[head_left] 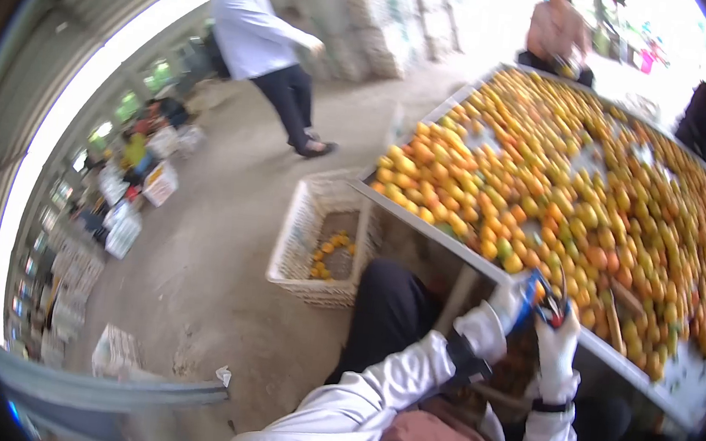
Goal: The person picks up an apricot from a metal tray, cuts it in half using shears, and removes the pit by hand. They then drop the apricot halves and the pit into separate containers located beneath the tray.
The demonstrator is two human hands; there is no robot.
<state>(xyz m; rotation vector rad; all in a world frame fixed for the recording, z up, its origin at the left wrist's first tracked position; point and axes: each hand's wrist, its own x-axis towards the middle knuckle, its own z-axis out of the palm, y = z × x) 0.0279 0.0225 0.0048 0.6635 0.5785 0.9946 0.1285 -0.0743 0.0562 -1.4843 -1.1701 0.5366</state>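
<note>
My left hand (508, 303), in a white glove with blue on the finger side, is curled at the near edge of the fruit table. An orange-yellow fruit (540, 291) shows between its fingers, partly hidden. Close beside it on the right, my white-gloved right hand (557, 346) is closed around small hand snips (552, 311) with dark and red parts. The snips' tip is near the left fingers; whether it touches the fruit is too blurred to tell. Many orange-yellow fruits (535, 179) cover the metal-edged table (429, 228) just beyond both hands.
A white plastic crate (290, 253) holding several fruits stands on the floor left of my knee. A curved metal rail (115, 393) is at lower left. One person (260, 41) walks at upper left; two others (558, 32) sit at the table's far side.
</note>
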